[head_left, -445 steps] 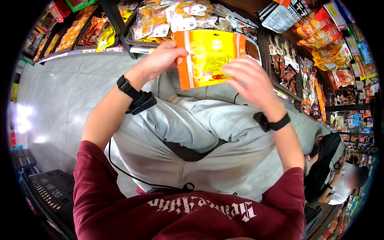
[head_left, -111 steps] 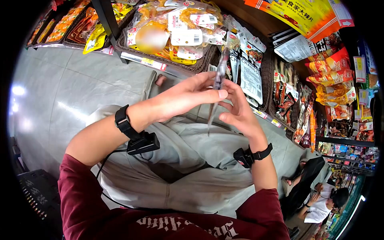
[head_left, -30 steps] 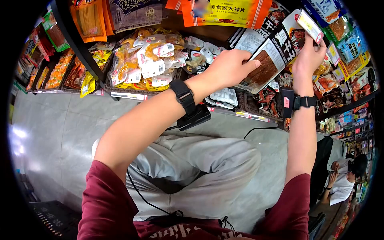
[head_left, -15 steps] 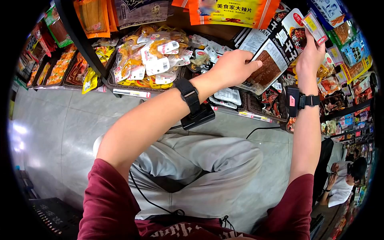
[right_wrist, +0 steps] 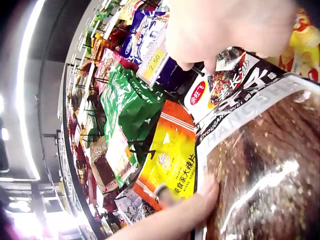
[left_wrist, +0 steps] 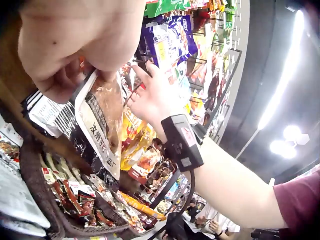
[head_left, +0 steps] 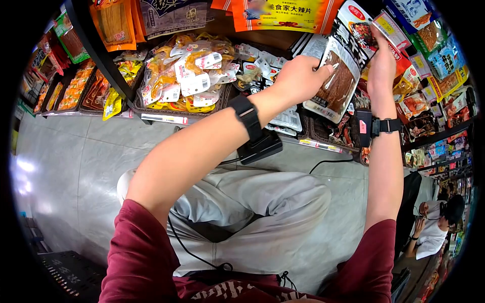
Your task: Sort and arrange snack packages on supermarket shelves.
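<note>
Shelves [head_left: 164, 119] of packaged food stretch across the space in front of us, above a grey tiled floor [head_left: 101, 171]. We hold a black-and-white package [head_left: 335, 88] with brown contents showing through its clear window. Our left hand [head_left: 302, 81] grips it by one side edge, the thumb over the front and the other fingers behind. Our right hand [head_left: 382, 68] is raised at its upper end, beside a price tag [head_left: 390, 31] marked 2.50; those fingers are bent and partly spread, but we cannot tell whether they grip anything. Slanted, the package hangs over the woven baskets, with black-and-white packs [head_left: 309, 46] partly behind it. An orange-and-yellow packet [head_left: 288, 16] hangs close to its upper left. Left of our left hand, clear bags [head_left: 194, 73] with white labels fill a basket [head_left: 220, 107]. We wear black wrist straps, and another person [head_left: 431, 232] is at far right.
</note>
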Available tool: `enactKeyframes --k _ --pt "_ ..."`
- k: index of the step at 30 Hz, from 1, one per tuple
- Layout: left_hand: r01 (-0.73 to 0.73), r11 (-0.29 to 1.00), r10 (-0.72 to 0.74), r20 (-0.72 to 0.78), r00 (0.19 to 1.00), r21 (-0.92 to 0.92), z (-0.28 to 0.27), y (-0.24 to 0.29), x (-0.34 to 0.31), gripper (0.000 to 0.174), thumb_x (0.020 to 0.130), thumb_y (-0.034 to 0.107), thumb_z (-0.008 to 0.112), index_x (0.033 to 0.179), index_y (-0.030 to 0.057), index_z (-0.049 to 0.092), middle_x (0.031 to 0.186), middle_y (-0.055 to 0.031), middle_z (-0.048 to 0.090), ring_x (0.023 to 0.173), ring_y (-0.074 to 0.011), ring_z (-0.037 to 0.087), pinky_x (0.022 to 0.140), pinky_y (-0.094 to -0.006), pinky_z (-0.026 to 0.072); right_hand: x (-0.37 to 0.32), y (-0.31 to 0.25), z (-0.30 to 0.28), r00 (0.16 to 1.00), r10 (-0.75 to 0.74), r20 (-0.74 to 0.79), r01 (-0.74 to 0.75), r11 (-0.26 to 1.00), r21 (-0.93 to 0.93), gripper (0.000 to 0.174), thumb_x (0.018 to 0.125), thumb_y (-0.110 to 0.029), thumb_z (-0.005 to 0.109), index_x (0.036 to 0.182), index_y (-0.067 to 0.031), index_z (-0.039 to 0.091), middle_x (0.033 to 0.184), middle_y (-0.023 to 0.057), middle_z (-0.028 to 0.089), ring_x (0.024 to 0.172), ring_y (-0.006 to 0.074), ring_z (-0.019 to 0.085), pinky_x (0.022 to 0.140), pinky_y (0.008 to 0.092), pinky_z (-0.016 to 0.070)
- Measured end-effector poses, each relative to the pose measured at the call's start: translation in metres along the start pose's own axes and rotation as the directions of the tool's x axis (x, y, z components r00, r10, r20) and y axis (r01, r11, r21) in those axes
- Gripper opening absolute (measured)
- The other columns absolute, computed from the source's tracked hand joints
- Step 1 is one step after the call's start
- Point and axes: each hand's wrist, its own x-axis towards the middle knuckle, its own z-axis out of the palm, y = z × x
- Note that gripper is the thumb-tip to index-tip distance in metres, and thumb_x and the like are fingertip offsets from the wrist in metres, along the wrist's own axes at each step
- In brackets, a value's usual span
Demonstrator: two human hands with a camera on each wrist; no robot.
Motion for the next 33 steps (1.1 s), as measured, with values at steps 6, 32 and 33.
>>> enactKeyframes --k 6,32,33 --pt "0.134 0.984 -0.104 -0.229 0.968 0.118 0.016 0.005 0.045 0.040 0.091 0.039 0.074 0.093 -0.0013 0.073 0.083 -0.0230 0.072 0.084 -0.0350 0.074 0.078 -0.0425 0.0568 -0.024 0.030 0.004 0.991 0.103 0.080 -0.038 0.813 -0.581 0.063 0.097 -0.050 0.063 0.144 -0.0075 0.062 0.160 0.0248 0.043 0.158 0.0390 0.019 0.126 0.0437 0.0174" --pt "0.450 0.826 -0.447 0.090 0.890 -0.340 -0.169 -0.086 -0.180 0.013 0.102 0.011 0.058 0.111 0.0067 0.065 0.091 0.0012 0.066 0.082 -0.0062 0.060 0.071 -0.0228 0.0469 -0.208 0.157 0.024 0.776 0.561 0.289 -0.010 0.470 -0.883 0.094 0.081 -0.058 0.082 0.147 0.0015 0.051 0.149 0.0310 0.047 0.139 0.0417 0.049 0.114 0.0440 0.0413" --pt "0.461 0.819 -0.464 0.077 0.882 -0.342 -0.169 -0.081 -0.177 0.013 0.102 0.011 0.058 0.112 0.0065 0.065 0.091 0.0017 0.066 0.081 -0.0055 0.060 0.070 -0.0220 0.0458 -0.207 0.153 0.026 0.778 0.562 0.281 -0.028 0.478 -0.878 0.092 0.078 -0.054 0.086 0.144 0.0018 0.054 0.149 0.0303 0.048 0.138 0.0418 0.050 0.114 0.0439 0.0419"
